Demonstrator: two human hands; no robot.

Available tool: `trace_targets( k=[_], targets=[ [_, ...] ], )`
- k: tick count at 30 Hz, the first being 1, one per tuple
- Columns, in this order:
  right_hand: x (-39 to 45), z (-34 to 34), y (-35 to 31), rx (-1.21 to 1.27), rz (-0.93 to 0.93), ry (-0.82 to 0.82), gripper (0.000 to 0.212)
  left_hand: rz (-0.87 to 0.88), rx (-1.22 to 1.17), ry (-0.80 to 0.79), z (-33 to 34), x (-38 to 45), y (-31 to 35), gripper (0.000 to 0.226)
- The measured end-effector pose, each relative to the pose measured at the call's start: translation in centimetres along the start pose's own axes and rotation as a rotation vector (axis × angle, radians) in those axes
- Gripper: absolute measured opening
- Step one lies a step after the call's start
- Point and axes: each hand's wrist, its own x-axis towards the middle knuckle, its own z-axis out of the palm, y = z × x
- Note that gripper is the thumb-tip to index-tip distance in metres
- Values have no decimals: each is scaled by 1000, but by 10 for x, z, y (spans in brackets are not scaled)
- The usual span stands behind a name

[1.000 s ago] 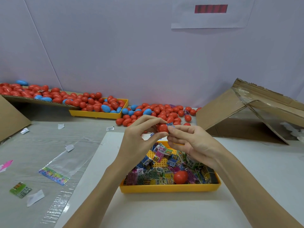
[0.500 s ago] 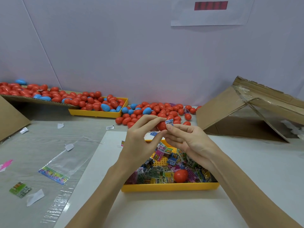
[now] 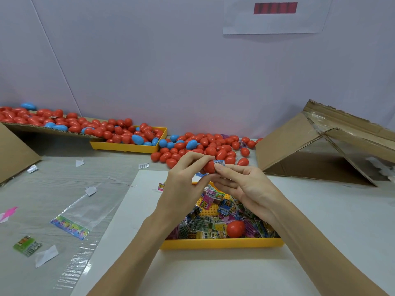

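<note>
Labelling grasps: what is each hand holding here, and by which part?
Left hand pinches a red egg, finger on top, thumb underneath. Right hand pinches a small packet by its lower edge, against the egg.

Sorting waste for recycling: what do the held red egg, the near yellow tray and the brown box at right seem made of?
Red egg: likely hard plastic, glossy, with a bright sheen. Yellow tray: seemingly moulded plastic, smooth, even colour. Brown box: seemingly corrugated cardboard, matte, ragged torn edge.

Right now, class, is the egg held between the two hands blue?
No, the egg gripped by the left hand and right hand is red.
</note>
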Motion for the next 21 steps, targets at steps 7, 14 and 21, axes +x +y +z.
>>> trace_targets(
  k=[7, 14, 21],
  targets=[
    [0, -1, 0, -23, 8, 1, 25, 43, 67, -75, 0, 0, -2, 43],
    [0, 1, 1, 24, 46, 21, 31, 108, 89, -118, -3, 2, -5, 48],
    [1, 1, 0, 61, 52, 20, 36, -32, -163, -35, -6, 6, 0, 51]
  ],
)
